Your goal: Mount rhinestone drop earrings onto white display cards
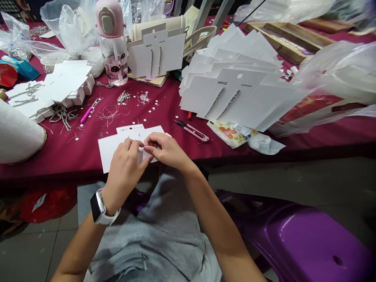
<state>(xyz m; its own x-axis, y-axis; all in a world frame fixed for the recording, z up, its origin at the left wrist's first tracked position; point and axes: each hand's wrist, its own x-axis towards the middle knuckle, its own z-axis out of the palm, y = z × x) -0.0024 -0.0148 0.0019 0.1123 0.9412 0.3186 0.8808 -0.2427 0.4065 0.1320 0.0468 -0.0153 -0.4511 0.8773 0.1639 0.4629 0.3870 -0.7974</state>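
So what are the left hand (125, 172) and right hand (167, 150) on?

They're together, fingertips meeting just above the white cards (113, 147), pinching something too small to make out. Whether it's clamped firmly, I can't tell.

Where do the cards sit?

Right at the near edge of the maroon surface (173, 103), with one corner about level with that edge and the hands over the cards' right side.

Any tip for work that fine?

Keep the pinch low and close to the cards, hold the wrists steady, and let the cards lie flat. That corner could easily get nudged over the edge.

Room to move?

Some. Bare cloth lies to the right, up to the pink snips (190, 131). There's less on the left, where a tangled rhinestone strand (63, 116) and a pink pen (88, 111) lie fairly close. Fanned cards (232, 90) lie beyond the snips.
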